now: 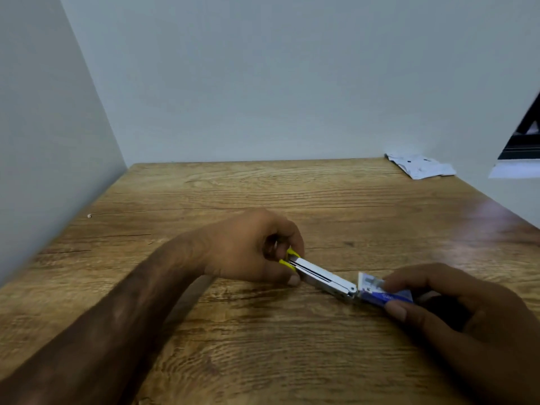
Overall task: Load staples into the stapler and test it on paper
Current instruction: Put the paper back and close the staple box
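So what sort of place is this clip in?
Probably a desk in a plain room corner, home or office: a wooden tabletop against bare pale walls, crumpled papers at the far edge, and a stapler in hand.

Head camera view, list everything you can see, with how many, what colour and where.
stapler: one, yellow with its silver metal staple channel exposed, near middle of table, held at its yellow end
staple box: one, blue and white, at the stapler's channel tip
papers: a small crumpled white pile, far right corner of table
table: one, brown wood grain, against grey walls
dark object: one, black, right edge, cut off, cannot identify
left hand: gripping stapler
right hand: holding staple box
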`<control>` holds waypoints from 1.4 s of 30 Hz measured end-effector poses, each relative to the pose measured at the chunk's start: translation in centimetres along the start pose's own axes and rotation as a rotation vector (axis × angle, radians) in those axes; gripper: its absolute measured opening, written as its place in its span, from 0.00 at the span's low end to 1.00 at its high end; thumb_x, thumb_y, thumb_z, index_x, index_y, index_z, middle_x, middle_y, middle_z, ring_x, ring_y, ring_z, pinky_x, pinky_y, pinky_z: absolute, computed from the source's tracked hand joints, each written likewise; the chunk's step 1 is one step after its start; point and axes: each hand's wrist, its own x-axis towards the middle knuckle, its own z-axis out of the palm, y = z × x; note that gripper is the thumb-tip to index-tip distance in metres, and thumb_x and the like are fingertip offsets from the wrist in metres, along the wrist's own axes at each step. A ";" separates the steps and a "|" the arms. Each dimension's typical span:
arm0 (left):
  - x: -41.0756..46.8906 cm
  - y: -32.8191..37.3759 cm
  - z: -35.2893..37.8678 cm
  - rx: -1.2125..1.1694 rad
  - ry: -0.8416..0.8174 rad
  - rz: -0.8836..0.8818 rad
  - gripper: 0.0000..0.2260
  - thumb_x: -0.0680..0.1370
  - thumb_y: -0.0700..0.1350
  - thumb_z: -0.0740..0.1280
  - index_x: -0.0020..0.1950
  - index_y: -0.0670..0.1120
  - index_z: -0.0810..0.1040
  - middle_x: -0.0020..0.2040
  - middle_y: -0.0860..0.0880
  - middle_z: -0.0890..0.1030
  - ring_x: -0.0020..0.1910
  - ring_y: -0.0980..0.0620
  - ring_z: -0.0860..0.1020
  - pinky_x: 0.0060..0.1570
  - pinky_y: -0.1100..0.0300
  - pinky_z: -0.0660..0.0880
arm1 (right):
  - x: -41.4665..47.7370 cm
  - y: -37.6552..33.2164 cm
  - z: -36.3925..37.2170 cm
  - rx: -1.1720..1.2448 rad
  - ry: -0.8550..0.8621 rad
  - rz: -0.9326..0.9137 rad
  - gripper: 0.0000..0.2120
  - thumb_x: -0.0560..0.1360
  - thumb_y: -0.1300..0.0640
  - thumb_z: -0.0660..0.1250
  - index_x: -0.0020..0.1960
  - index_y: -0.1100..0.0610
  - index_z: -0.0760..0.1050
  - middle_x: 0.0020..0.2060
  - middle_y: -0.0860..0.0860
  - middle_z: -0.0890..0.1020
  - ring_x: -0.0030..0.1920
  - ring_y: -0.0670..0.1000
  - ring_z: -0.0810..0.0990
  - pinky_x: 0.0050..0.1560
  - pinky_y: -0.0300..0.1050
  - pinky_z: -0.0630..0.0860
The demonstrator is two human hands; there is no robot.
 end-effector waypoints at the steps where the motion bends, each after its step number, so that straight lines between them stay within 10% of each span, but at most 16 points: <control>1: 0.1 0.3 0.3 -0.001 0.013 0.010 0.11 0.70 0.53 0.80 0.50 0.55 0.84 0.42 0.53 0.81 0.40 0.55 0.79 0.42 0.47 0.79 | 0.1 0.0 0.0 0.044 0.036 0.016 0.15 0.61 0.35 0.69 0.48 0.32 0.82 0.48 0.31 0.84 0.50 0.36 0.82 0.48 0.29 0.75; 30: 1.5 1.0 3.5 -0.071 0.207 0.181 0.14 0.72 0.61 0.74 0.55 0.59 0.80 0.47 0.61 0.78 0.42 0.56 0.77 0.37 0.62 0.75 | 4.3 -0.3 0.4 -0.078 -0.234 -0.111 0.22 0.72 0.51 0.75 0.57 0.27 0.74 0.56 0.20 0.75 0.55 0.30 0.78 0.48 0.30 0.78; 42: 6.6 -5.7 -0.2 0.012 0.428 -0.002 0.12 0.74 0.53 0.77 0.56 0.57 0.84 0.47 0.57 0.81 0.47 0.58 0.79 0.46 0.58 0.78 | 18.1 2.2 4.8 -0.123 -0.288 -0.198 0.17 0.71 0.54 0.75 0.55 0.36 0.78 0.47 0.33 0.82 0.48 0.34 0.79 0.42 0.30 0.74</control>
